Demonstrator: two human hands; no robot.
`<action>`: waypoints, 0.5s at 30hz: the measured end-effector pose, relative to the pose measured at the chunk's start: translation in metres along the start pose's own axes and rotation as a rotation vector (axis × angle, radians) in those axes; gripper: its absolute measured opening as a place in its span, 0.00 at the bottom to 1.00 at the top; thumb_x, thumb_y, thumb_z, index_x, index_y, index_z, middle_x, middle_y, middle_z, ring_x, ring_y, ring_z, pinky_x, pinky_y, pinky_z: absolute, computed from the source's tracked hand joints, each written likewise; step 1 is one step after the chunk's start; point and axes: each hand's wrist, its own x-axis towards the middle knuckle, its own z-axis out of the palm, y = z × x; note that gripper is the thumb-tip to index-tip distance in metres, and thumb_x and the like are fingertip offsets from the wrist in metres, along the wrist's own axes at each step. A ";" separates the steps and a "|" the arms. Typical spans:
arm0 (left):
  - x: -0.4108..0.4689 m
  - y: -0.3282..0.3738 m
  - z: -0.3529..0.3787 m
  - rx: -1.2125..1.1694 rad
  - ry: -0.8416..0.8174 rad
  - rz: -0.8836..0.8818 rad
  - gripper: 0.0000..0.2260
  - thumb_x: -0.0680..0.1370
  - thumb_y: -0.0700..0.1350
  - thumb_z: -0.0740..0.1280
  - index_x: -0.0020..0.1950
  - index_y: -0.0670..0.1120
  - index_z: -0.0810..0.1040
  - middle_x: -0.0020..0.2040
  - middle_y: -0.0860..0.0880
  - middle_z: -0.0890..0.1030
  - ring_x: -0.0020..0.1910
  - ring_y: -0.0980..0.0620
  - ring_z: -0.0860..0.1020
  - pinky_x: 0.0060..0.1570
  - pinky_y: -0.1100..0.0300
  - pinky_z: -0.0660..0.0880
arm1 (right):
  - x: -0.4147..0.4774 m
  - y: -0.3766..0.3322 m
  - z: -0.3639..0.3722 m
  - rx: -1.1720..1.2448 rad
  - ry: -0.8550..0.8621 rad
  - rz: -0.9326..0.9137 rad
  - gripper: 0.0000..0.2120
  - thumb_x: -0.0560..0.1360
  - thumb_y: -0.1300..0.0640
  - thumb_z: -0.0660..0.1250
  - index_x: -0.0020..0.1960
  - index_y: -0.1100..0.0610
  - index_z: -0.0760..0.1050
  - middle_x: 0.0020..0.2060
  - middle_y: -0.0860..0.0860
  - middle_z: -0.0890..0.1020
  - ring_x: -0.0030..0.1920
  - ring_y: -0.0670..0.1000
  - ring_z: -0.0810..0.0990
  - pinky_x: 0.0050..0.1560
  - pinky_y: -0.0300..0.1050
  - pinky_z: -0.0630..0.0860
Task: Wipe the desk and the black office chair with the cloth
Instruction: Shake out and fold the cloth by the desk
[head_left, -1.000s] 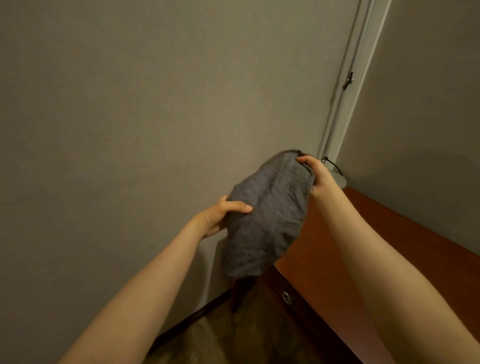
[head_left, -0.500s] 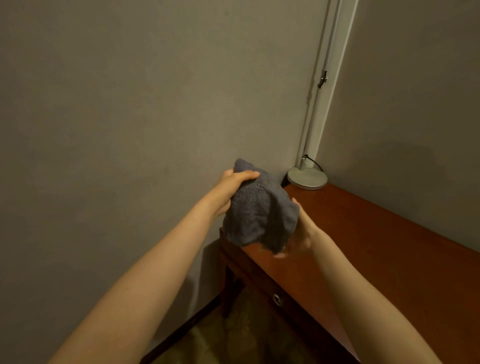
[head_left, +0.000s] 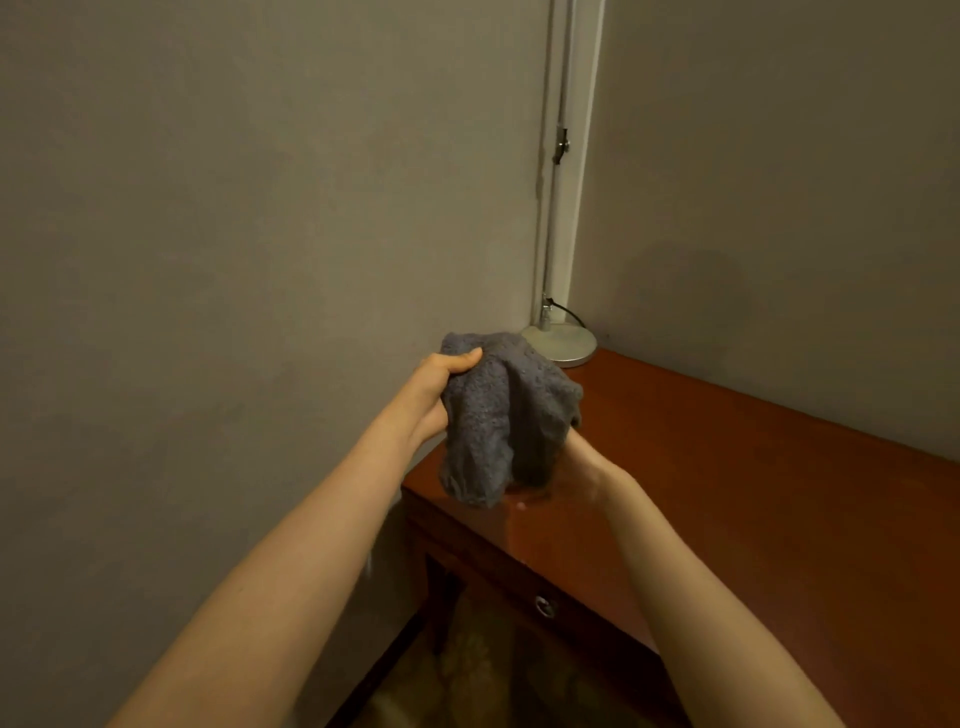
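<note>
The grey cloth (head_left: 498, 415), previously spread, is now bunched and lowered to just above the near corner of the desk (head_left: 727, 493). The left hand (head_left: 441, 384) grips its top. The right hand (head_left: 576, 462) is beneath, its grip hidden. Desk wiping can likely begin.

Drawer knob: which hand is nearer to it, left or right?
Right. The right hand, under the cloth, is above the knob, over the desk; the left hand grips the cloth higher and further left.

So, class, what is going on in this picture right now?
A person holds a bunched grey terry cloth in both hands over the left end of a reddish-brown wooden desk. The left hand grips its top; the right hand holds it from underneath. The cloth is not yet spread flat for wiping.
</note>
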 end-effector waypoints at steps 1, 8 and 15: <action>0.003 -0.001 0.002 0.002 -0.018 -0.018 0.09 0.80 0.38 0.57 0.46 0.39 0.77 0.35 0.46 0.83 0.35 0.50 0.82 0.42 0.57 0.78 | 0.001 0.000 0.000 0.004 0.060 -0.009 0.24 0.78 0.42 0.59 0.61 0.60 0.74 0.51 0.61 0.77 0.48 0.63 0.78 0.38 0.53 0.79; 0.039 -0.003 0.015 0.085 0.003 -0.073 0.07 0.79 0.37 0.58 0.49 0.39 0.76 0.45 0.43 0.79 0.43 0.47 0.79 0.46 0.55 0.76 | 0.009 -0.023 -0.026 0.411 0.136 -0.236 0.30 0.75 0.33 0.53 0.57 0.55 0.78 0.52 0.57 0.82 0.55 0.61 0.79 0.59 0.53 0.73; 0.086 -0.004 0.038 0.306 0.087 0.075 0.16 0.76 0.31 0.63 0.64 0.40 0.71 0.52 0.43 0.78 0.49 0.45 0.77 0.48 0.55 0.75 | 0.026 -0.066 -0.066 0.369 0.074 -0.313 0.20 0.67 0.44 0.71 0.52 0.57 0.81 0.52 0.57 0.82 0.50 0.57 0.82 0.49 0.50 0.80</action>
